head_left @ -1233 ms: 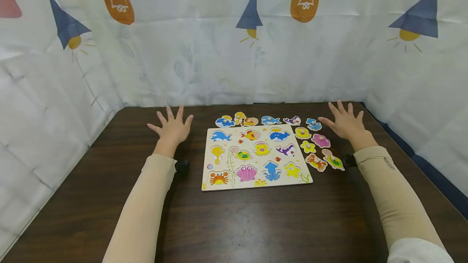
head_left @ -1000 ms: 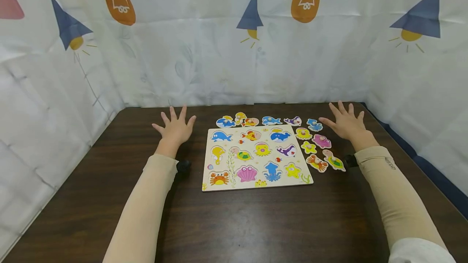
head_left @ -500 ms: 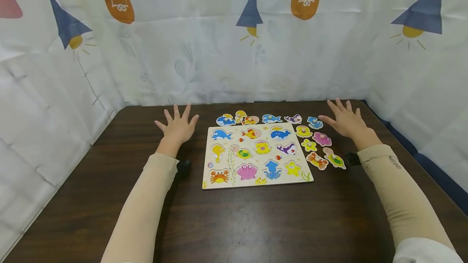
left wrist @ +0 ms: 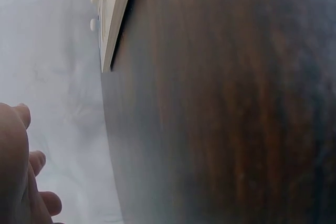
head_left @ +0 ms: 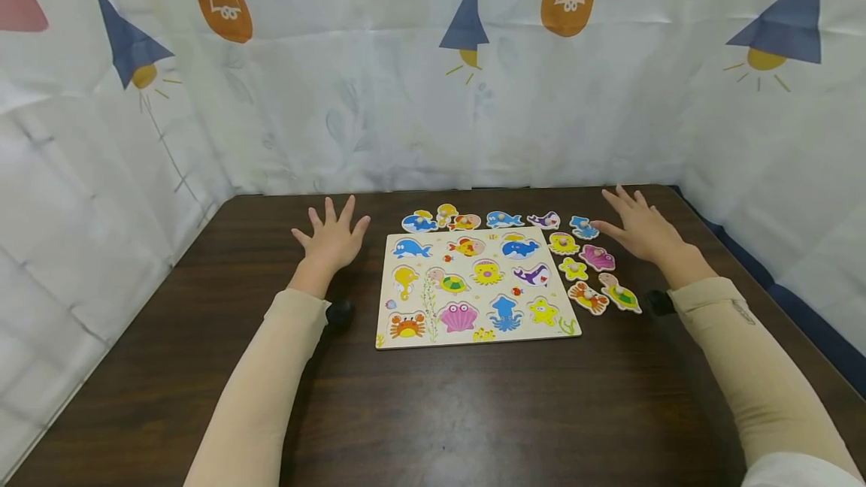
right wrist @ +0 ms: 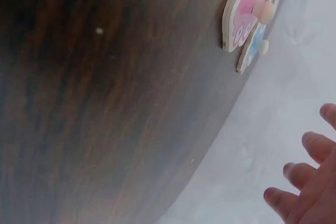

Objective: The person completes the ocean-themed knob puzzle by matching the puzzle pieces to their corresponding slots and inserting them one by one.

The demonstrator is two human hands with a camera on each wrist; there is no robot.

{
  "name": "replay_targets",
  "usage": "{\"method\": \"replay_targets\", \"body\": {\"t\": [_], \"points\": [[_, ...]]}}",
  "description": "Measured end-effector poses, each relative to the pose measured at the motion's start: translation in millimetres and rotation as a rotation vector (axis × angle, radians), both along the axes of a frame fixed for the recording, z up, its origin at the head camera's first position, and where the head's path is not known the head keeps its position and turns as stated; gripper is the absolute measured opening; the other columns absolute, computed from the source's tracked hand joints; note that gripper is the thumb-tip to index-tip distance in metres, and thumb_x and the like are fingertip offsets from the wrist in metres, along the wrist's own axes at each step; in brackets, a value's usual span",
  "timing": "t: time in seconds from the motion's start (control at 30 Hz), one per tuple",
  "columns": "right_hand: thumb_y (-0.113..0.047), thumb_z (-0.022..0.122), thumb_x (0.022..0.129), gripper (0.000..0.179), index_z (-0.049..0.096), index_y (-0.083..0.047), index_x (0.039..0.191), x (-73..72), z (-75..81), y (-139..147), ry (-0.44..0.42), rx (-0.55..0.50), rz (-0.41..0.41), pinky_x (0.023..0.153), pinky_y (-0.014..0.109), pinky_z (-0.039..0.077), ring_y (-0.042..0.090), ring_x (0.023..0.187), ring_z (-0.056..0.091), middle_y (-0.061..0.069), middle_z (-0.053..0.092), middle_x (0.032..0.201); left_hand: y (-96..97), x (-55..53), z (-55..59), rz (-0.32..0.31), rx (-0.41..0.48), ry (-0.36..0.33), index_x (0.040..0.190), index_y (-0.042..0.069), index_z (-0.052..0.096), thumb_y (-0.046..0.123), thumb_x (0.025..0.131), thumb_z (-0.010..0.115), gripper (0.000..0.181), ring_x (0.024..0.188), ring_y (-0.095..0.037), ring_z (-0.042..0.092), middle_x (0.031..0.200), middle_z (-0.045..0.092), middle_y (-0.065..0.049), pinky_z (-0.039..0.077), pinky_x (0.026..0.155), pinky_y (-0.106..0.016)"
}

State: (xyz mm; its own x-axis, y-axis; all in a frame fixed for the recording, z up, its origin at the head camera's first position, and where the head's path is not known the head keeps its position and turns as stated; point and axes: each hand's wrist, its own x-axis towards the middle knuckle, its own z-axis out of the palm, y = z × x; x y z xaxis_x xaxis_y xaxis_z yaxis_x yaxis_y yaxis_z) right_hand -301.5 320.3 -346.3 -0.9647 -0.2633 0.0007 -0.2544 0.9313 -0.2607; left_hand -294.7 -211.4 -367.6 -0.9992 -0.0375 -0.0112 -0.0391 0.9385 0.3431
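My left hand [head_left: 329, 245] is spread with straight fingers over the dark table, left of a cream wooden puzzle board [head_left: 443, 337]; it holds nothing. The board carries printed sea animals in shallow outlines. On the other side, my right hand [head_left: 643, 228] is also spread and holds nothing, its thumb close to a blue squid piece [head_left: 584, 228]. Just below that lie a pink shell piece [head_left: 597, 257], a starfish piece [head_left: 573, 269], a crab piece [head_left: 588, 297] and a turtle piece [head_left: 619, 296]. The right wrist view shows round knobs [right wrist: 263, 11] on the pieces.
Behind the board's far edge lie more pieces, among them a blue whale [head_left: 504, 219], a purple whale [head_left: 544, 221] and a fish [head_left: 464, 222]. An octopus piece [head_left: 563, 243] sits by its right corner. A patterned white curtain [head_left: 379, 111] stands around the brown table [head_left: 433, 412].
My left hand has shifted slightly right toward the board. My right hand has turned a little at the wrist, its fingers now closer together. The board and pieces lie as before.
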Motion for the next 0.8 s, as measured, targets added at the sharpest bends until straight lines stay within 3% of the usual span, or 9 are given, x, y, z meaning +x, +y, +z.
{"method": "replay_targets", "body": {"t": [0.53, 0.8], "points": [[-0.037, 0.056, 0.107, 0.073, 0.023, -0.002, 0.162, 18.4, 2.6, -12.1, 0.024, -0.009, 0.094, 0.110, 0.073, 0.024, 0.047, 0.153, 0.004, 0.025, 0.011, 0.168, 11.7, 7.9, -4.2, -0.027, 0.050, -0.041, 0.167, 0.021, 0.001, 0.061, 0.108, 0.020, 0.074, 0.149, -0.055, -0.015, 0.167, -0.013, -0.025, -0.007, 0.107, -0.081], [-0.031, 0.060, 0.106, 0.067, 0.032, -0.003, 0.160, 28.2, 4.4, -20.0, 0.063, -0.027, 0.108, 0.111, 0.070, 0.025, 0.045, 0.152, 0.014, 0.024, 0.021, 0.166, 18.5, 12.3, -4.6, -0.065, 0.055, -0.048, 0.167, 0.021, 0.002, 0.058, 0.109, 0.025, 0.072, 0.149, -0.055, -0.015, 0.168, -0.013, -0.024, -0.007, 0.107, -0.082]]}}
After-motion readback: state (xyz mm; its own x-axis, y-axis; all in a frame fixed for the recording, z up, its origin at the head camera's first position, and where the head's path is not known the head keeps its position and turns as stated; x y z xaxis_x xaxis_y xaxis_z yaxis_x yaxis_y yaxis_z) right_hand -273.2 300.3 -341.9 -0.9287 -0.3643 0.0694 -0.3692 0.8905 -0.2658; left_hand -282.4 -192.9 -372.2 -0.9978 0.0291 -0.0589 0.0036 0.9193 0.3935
